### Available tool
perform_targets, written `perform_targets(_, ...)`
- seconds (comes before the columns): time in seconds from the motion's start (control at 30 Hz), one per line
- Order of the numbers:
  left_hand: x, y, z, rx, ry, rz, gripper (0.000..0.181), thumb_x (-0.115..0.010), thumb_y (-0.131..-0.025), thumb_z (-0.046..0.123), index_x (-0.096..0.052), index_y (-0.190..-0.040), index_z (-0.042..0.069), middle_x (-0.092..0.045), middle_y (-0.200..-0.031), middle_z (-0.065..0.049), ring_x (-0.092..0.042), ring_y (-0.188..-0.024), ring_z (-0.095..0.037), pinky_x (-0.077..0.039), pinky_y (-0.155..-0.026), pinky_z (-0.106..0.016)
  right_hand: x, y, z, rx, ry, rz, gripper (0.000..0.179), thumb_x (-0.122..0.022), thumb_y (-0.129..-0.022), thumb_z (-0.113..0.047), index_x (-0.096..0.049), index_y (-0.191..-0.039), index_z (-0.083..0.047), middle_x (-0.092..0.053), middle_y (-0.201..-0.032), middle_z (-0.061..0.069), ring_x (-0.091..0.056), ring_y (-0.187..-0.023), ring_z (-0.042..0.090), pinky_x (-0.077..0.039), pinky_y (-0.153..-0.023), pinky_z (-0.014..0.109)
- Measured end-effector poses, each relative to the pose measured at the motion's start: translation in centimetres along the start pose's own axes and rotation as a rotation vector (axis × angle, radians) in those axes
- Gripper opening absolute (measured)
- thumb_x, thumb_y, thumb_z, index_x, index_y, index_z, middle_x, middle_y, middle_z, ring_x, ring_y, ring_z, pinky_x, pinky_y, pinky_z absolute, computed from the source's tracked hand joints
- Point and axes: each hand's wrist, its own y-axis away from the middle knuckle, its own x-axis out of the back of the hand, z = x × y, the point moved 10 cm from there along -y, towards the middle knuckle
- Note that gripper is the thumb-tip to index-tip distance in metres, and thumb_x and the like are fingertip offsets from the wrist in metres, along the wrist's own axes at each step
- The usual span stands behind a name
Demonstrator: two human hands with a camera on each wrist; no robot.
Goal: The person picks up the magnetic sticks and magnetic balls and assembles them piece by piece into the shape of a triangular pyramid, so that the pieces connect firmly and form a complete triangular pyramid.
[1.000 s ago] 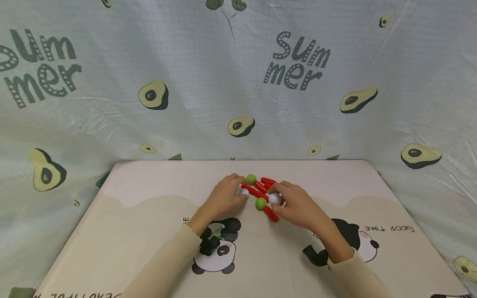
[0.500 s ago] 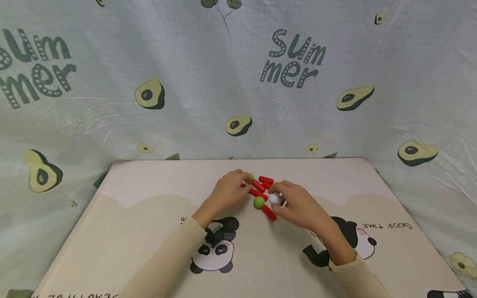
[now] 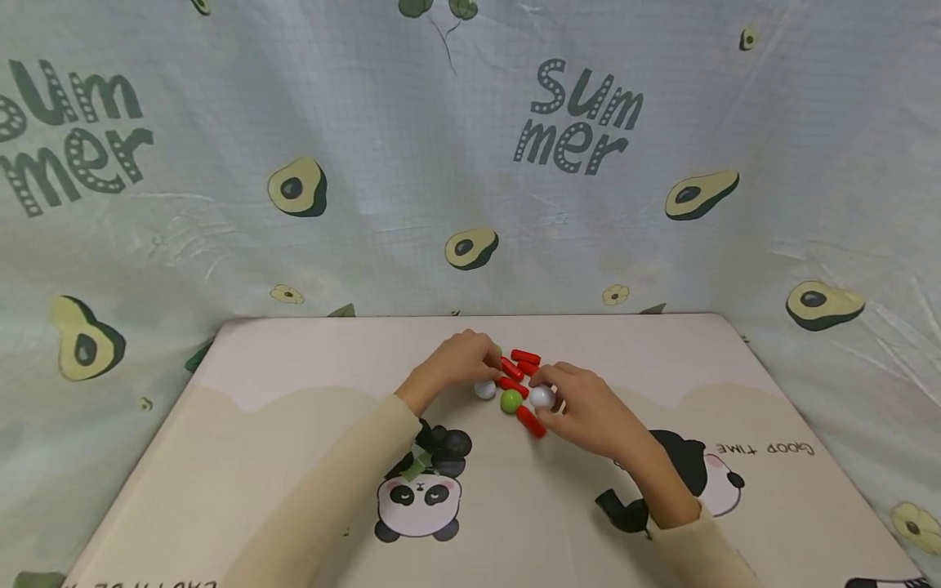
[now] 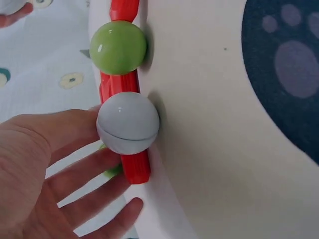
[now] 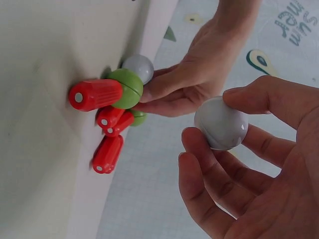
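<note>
In the head view my right hand (image 3: 591, 412) pinches a white ball (image 5: 221, 123) between thumb and fingertips. My left hand (image 3: 461, 359) reaches over the left end of a cluster of red rods and balls. Its thumb and index fingertips lie by a red rod (image 4: 135, 170), partly behind a second white ball (image 4: 128, 123); whether they pinch the rod is hidden. A green ball (image 3: 510, 401) sits between this white ball and a near red rod (image 3: 531, 421). A farther green ball (image 3: 499, 350) is mostly covered by the left hand.
Several more red rods, among them a far one (image 3: 525, 357), lie close together between the hands. The light tabletop (image 3: 294, 474) carries printed pandas. Behind its far edge hangs a pale curtain (image 3: 382, 163) with avocado prints.
My left hand has let go of the left white ball and moved slightly away from me, over the rod end and far green ball. My right hand still holds its white ball, almost in place.
</note>
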Motion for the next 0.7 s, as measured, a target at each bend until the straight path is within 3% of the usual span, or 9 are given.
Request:
perform_targets(0.27,-0.35,-0.43,0.62,0.067,-0.064,-0.021,0.012,-0.072,-0.092,0.012,-0.083,-0.097,0.014,-0.075,-0.094,0.000,-0.061,-0.085,-0.018,-0.055,-0.075,-0.032,-0.02,0.07,0.05,0.001,-0.003,0.007,0.025,-0.073,-0.088,-0.010,-0.067,-0.111,-0.015,-0.069,-0.106,0.000,-0.061,-0.081,0.007,-0.054,-0.071,0.023)
perform_targets(0.5,-0.68,-0.28,0.59,0.049,-0.119,-0.002,0.013,-0.073,-0.093,0.014,-0.081,-0.104,0.013,-0.073,-0.095,-0.001,-0.061,-0.086,-0.018,-0.056,-0.079,-0.032,0.09,0.12,-0.02,0.017,0.003,0.012,0.025,-0.073,-0.087,-0.009,-0.067,-0.111,-0.014,-0.070,-0.107,0.000,-0.062,-0.081,0.007,-0.055,-0.071,0.023)
perform_targets(0.7,-1.10,-0.01,0.64,0.017,-0.122,0.010,0.010,-0.074,-0.091,0.012,-0.077,-0.100,0.014,-0.069,-0.093,0.001,-0.059,-0.086,-0.017,-0.054,-0.080,-0.031,-0.06,0.27,0.11,0.000,-0.004,0.001,0.025,-0.074,-0.087,-0.009,-0.067,-0.110,-0.013,-0.069,-0.104,0.000,-0.063,-0.081,0.008,-0.054,-0.071,0.022)
